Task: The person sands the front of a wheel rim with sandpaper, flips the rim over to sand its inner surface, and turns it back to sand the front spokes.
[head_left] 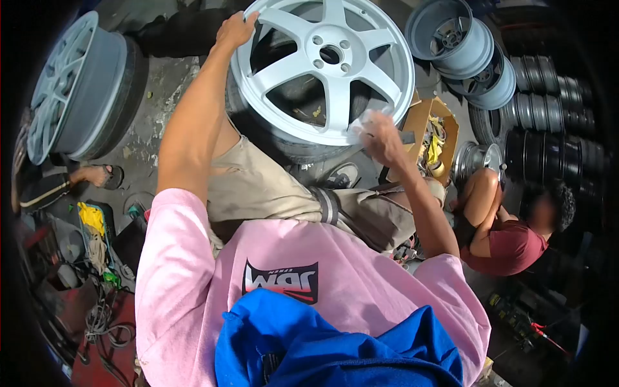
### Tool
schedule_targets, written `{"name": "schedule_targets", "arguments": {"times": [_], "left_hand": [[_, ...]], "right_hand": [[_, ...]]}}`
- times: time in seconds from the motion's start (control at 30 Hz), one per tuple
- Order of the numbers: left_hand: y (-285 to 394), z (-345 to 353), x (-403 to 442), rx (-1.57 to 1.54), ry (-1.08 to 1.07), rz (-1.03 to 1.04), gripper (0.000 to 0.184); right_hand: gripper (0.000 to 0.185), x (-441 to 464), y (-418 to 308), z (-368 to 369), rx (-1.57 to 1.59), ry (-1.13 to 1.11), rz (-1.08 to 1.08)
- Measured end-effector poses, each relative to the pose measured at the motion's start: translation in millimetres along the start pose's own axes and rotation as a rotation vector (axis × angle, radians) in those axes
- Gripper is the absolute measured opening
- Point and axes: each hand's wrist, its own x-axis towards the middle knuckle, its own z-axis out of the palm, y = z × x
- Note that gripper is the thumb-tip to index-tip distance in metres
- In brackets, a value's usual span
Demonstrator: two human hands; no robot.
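Observation:
A pale grey-white six-spoke wheel rim (337, 106) lies face up in front of me, on top of a dark tyre (293, 149). My left hand (236, 31) grips the rim's outer edge at its upper left. On the lower right edge of the rim, my right hand (385, 138) is closed around a thin whitish sheet or cloth (369, 122), pressed at the lip. Motion blurs that hand, and the sheet's exact kind cannot be made out.
An open cardboard box (419, 122) with yellow items stands right of the rim. Stacked grey rims (474, 64) are behind it. Another rim (97, 90) stands at left. A person in a maroon shirt (512, 250) sits at right. Tools and cables (100, 322) lie lower left.

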Motion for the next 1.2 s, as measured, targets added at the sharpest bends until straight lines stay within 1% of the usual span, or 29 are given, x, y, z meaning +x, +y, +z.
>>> {"name": "schedule_targets", "arguments": {"times": [0.1, 0.13, 0.17, 0.23, 0.27, 0.33, 0.47, 0.53, 0.57, 0.63, 0.73, 0.87, 0.97, 1.03, 1.13, 1.17, 1.2], "left_hand": [[-3.0, 1.8, -1.2, 0.010, 0.018, 0.002, 0.071], [-4.7, 3.0, 1.1, 0.016, 0.025, 0.010, 0.072], [-6.7, 4.3, 3.4, 0.014, 0.027, 0.010, 0.072], [-4.7, 1.0, 2.7, 0.043, -0.022, -0.010, 0.073], [-3.1, 0.4, 1.6, 0.042, -0.020, -0.010, 0.073], [-5.6, 3.0, 0.9, 0.029, 0.032, 0.004, 0.073], [-3.4, 3.4, -0.9, 0.010, 0.049, 0.012, 0.070], [-2.3, -0.4, -2.0, 0.011, 0.023, 0.008, 0.069], [-1.5, -1.6, -2.8, 0.012, 0.024, 0.008, 0.069], [-1.9, -0.9, -3.8, 0.010, 0.039, 0.015, 0.069], [-3.1, -0.1, 2.3, 0.047, -0.014, -0.004, 0.069], [-8.6, 0.9, 2.1, 0.016, 0.002, -0.003, 0.070], [-4.5, 2.8, 2.4, 0.027, -0.004, 0.009, 0.072], [-5.8, 1.7, 0.0, 0.025, 0.021, 0.012, 0.072], [-3.6, -0.7, -3.2, 0.014, 0.016, -0.014, 0.072], [-1.8, -2.3, -4.0, 0.013, 0.011, -0.011, 0.072], [-1.3, -3.4, -1.6, 0.023, -0.021, -0.006, 0.077]], "right_hand": [[0.018, -9.1, -6.2, 4.6, 0.086, 0.319, -0.181], [0.022, -8.3, -1.7, -14.3, 0.048, 0.063, -0.088], [0.022, -8.6, 4.0, -13.7, 0.045, 0.063, -0.089], [0.024, -7.2, 11.2, -9.6, 0.023, -0.035, 0.012], [0.024, -9.0, 8.4, -2.6, 0.022, -0.035, 0.010], [0.023, -8.8, -13.3, 9.0, 0.003, 0.063, -0.083], [0.022, -3.6, -8.8, -9.8, 0.017, 0.004, -0.015], [0.020, -2.0, -15.2, -2.7, -0.029, 0.155, -0.118], [0.020, -0.8, -17.1, -0.7, -0.029, 0.156, -0.119], [0.019, 4.2, -26.6, -5.2, 0.069, 0.052, -0.048], [0.019, 5.2, -16.9, -2.9, 0.037, 0.065, 0.002], [0.019, 1.1, -30.1, -8.2, 0.106, 0.082, -0.041], [0.019, -1.2, -22.7, -7.3, 0.011, 0.135, -0.076], [0.020, 4.3, -21.8, -2.5, 0.069, 0.022, 0.010], [0.020, 3.6, -20.4, -9.3, 0.085, 0.042, -0.075], [0.020, 3.7, -17.3, -14.4, 0.084, 0.042, -0.069], [0.020, 7.2, -11.4, -20.6, 0.024, -0.004, -0.036]]}}
